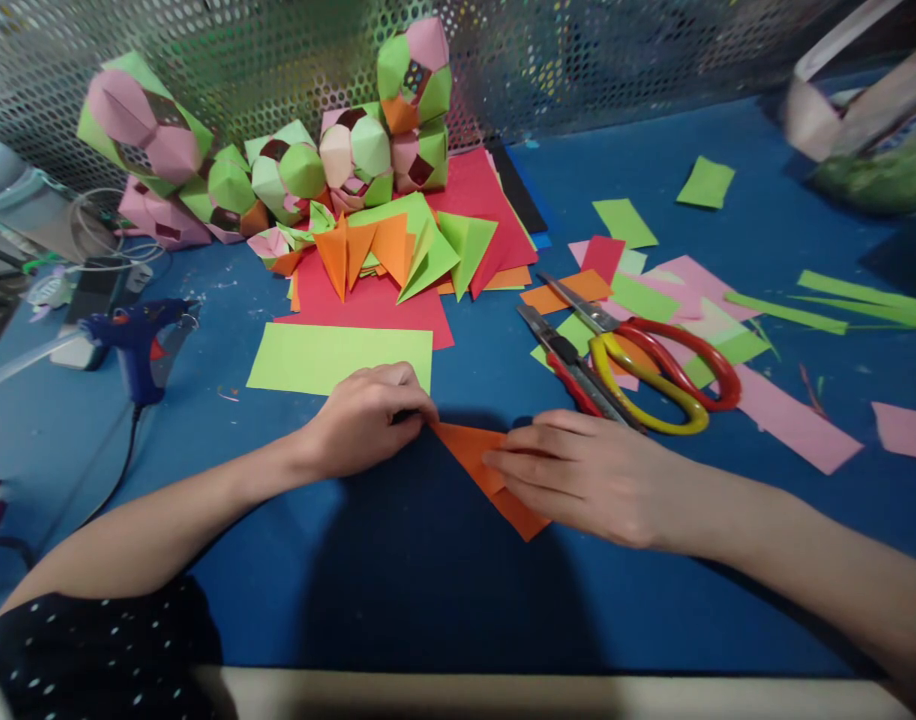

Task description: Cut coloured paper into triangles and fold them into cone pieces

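Note:
An orange folded paper (477, 458) lies on the blue table between my two hands, its narrow corner pointing up and left. My left hand (372, 420) pinches that corner, with thumb and fingertips together. My right hand (578, 475) rests over the paper's right side, fingers extended and lying flat on it, hiding part of it. Just beyond my left hand is a light green paper rectangle (338, 358). Scissors with red and yellow handles (653, 375) and a red cutter knife (570, 370) lie beyond my right hand.
Folded paper shapes (285, 175) stand along the perforated metal panel (270, 60). Red sheets (473, 195) lie before them. A blue glue gun (139, 345) with its cord is at left. Paper scraps (795, 415) spread across the right, near a basket (818, 120).

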The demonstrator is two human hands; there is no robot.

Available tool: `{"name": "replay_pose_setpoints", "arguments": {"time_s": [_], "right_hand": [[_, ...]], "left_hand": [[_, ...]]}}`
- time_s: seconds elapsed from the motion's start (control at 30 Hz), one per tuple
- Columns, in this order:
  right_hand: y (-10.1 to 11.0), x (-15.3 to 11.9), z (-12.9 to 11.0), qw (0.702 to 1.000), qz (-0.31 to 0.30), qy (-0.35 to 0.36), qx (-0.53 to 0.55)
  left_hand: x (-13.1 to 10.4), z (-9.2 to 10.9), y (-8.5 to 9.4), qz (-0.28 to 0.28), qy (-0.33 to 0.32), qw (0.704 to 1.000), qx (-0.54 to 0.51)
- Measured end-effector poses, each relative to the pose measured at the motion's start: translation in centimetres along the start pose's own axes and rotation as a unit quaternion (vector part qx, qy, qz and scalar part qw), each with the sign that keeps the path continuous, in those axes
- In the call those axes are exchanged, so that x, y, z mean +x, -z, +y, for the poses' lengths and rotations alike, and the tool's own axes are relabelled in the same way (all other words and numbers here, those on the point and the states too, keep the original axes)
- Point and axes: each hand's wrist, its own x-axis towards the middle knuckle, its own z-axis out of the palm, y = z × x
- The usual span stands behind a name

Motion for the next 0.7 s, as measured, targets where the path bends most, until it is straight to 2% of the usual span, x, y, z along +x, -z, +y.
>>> {"name": "replay_pose_setpoints", "arguments": {"time_s": [0.7], "right_hand": [[0.10,0.02,0.01,1.000,-0.016,0.007,-0.007]], "left_hand": [[-0.02,0.10,0.02,-0.003,0.005,1.000,0.010]]}}
